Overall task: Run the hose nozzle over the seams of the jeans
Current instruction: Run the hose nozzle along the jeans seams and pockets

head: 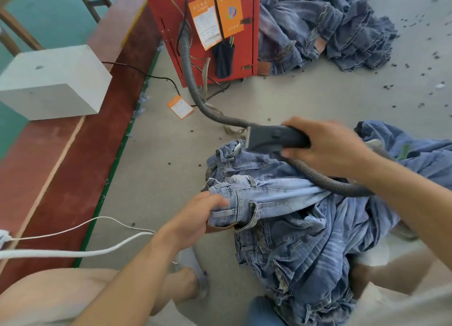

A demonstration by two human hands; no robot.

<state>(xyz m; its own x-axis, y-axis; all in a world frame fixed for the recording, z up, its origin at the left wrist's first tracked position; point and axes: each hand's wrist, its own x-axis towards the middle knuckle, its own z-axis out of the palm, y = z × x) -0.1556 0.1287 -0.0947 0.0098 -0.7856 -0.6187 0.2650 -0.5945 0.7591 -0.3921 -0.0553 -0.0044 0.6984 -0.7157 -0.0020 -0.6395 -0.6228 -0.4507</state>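
My right hand [325,147] grips the dark grey plastic hose nozzle [274,138] at the far waistband of the faded blue denim jeans [281,203]; my left hand [195,218] pinches the near waistband; seam pass under way; next, draw the nozzle along the seam.

Bare floor [166,154] left of the jeans [281,203] is open, only small dark scraps on it. Ahead, the red machine [208,32] blocks the way, its ribbed hose [195,88] curving down across the floor to the nozzle [271,137] in my right hand [325,144], then looping back over the denim. Far right: another denim pile [330,25]. Left edge: raised red ledge [80,154] carrying a white box [53,81]. White cord [73,252] crosses low by my left hand [193,218].
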